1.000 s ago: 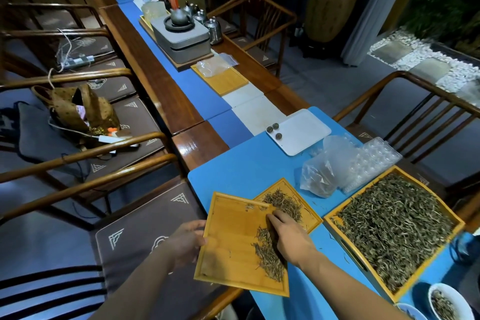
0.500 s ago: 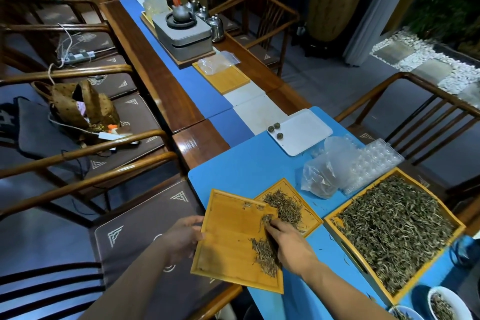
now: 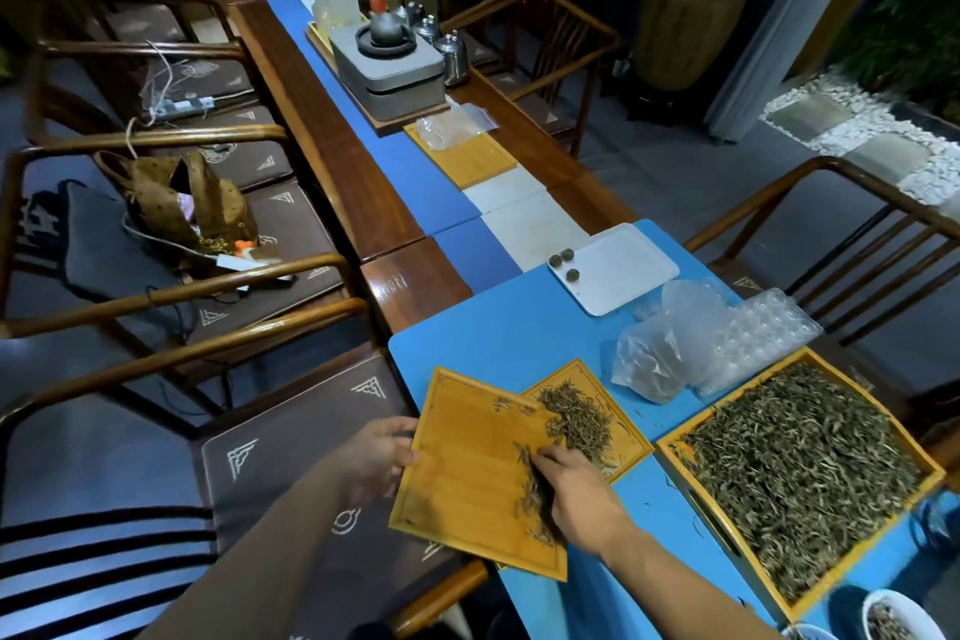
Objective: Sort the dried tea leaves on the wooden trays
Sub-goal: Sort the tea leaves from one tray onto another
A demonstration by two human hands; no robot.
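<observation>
At the near end of the long table (image 3: 519,333), a large wooden tray (image 3: 930,476) heaped with dried tea leaves is sitting by the right edge, while a smaller tilted tray (image 3: 467,473) is overhanging the left edge, its far corner overlapping a second small tray (image 3: 631,442). The left hand (image 3: 376,457) is gripping the tilted tray's left rim as the right hand (image 3: 576,489), fingers bent loosely and apparently grasping nothing, is sweeping a thin line of leaves (image 3: 530,494). That line is running lengthwise toward the leaf pile (image 3: 576,416) just beyond the right hand's fingertips.
</observation>
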